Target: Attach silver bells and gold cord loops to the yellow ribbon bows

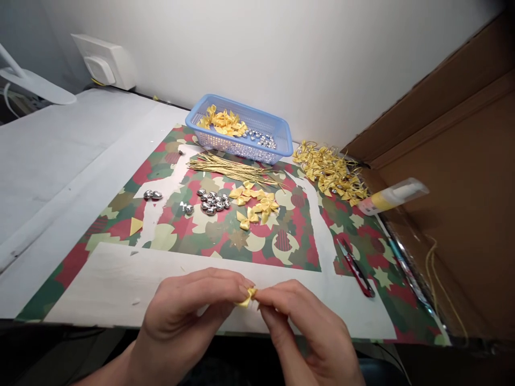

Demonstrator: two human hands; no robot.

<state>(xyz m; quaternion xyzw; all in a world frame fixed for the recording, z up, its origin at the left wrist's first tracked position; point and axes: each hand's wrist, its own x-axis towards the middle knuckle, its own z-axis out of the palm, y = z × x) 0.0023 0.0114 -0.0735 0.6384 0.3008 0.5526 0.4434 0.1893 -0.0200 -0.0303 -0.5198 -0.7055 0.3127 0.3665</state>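
Note:
Near the table's front edge, my left hand [193, 308] pinches a small yellow ribbon bow [244, 302] between thumb and fingers. My right hand [308, 327] meets it from the other side, its fingertips closed on the bow's right end. Fingers partly cover the bow. Beyond the hands lie loose yellow bows [257, 203] in a small group. To their left is a cluster of shiny silver beads [211, 202]. Gold cords [231, 170] are laid out in a bundle behind both.
A blue basket [241, 147] with yellow bows and small silver pieces stands against the wall. Bows with cords form a pile [332, 171] at back right, near a bottle [392, 195]. Red-handled thread snips [356, 271] lie at right. A cardboard panel [454, 150] borders the right side.

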